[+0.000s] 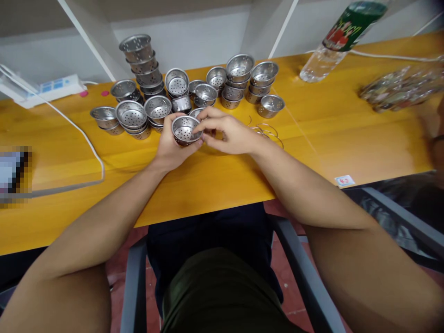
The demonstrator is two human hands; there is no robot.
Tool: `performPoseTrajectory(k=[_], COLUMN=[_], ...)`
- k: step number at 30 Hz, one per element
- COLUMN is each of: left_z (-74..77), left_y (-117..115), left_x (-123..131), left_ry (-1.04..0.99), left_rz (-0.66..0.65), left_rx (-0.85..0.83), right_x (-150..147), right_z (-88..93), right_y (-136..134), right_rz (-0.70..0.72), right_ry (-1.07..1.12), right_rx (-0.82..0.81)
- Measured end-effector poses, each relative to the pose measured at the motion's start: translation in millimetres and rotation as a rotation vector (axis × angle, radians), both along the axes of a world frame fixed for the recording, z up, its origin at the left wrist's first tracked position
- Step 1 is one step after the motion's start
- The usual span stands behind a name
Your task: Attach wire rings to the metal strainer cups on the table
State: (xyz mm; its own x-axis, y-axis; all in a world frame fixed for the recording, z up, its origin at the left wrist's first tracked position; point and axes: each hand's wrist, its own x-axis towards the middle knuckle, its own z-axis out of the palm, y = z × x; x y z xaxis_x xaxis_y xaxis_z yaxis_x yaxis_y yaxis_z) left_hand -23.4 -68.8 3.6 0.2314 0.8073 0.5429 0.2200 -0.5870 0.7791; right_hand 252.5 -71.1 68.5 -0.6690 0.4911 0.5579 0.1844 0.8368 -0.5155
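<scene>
A perforated metal sink strainer cup is held just above the table. My left hand is closed around its left side, with the thumb along the front. My right hand meets the cup's right rim, one finger reaching inside and the thumb against the outer side. Right behind the hands stand many like cups, some nested: a tall stack at the back, a front group to the left, and more stacks to the right. Thin metal wire rings lie right of my right hand.
A bottle with a green label stands at the back right, near clear plastic packets. On the left are a white power strip, its cable, and a blurred-out device. A small sticker sits at the table's front edge.
</scene>
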Motion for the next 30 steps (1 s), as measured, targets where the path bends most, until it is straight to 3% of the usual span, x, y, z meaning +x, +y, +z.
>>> performPoseTrajectory(k=[9, 20, 30], left_z=[4.9, -3.5, 0.1], left_y=[-4.6, 1.0, -1.9], left_x=[0.7, -1.0, -6.5], left_ry=[0.009, -0.018, 0.056], left_rz=[-0.108, -0.052, -0.054], left_rx=[-0.039, -0.11, -0.103], right_x=[-1.7, 43.6, 21.5], right_z=[-4.1, 0.0, -25.4], right_y=[2.7, 34.7, 42.2], right_rz=[0.06, -0.375, -0.343], right_ry=[-0.024, 0.16, 0.076], right_rx=[0.019, -0.035, -0.046])
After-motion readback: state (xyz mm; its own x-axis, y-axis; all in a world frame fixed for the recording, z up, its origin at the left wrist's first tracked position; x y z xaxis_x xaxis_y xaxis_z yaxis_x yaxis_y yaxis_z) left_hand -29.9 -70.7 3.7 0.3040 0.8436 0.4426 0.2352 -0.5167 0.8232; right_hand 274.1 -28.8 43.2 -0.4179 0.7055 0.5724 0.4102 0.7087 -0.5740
